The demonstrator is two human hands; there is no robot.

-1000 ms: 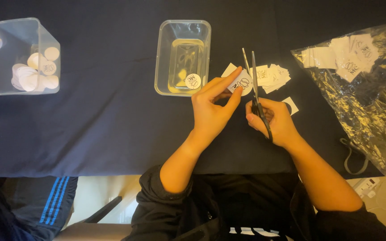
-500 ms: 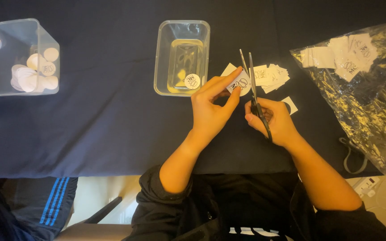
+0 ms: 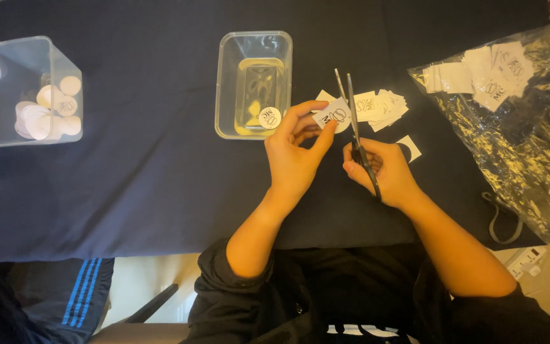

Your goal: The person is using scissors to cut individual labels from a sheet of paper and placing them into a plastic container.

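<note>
Left hand (image 3: 294, 156) fingers are pinching the small white printed paper square (image 3: 333, 116) just left of the thin steel scissors (image 3: 353, 121); right hand (image 3: 380, 169) is gripping them, blades narrowly parted, pointing away.

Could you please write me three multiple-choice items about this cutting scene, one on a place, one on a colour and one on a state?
1. Where does the clear container with a single round cut-out stand?
A. Just beyond the left hand
B. Inside the plastic bag
C. On the person's lap

2. What colour is the cloth covering the table?
A. White
B. Dark navy
C. Red

3. How do the blades of the scissors in the right hand stand?
A. Fully shut
B. Slightly apart, beside the paper square
C. Lying flat on the cloth

Answers: 1 A, the container sits directly past the left hand's fingers; 2 B, the cloth is dark blue throughout; 3 B, a narrow gap shows between the raised blade tips next to the pinched square.
</note>
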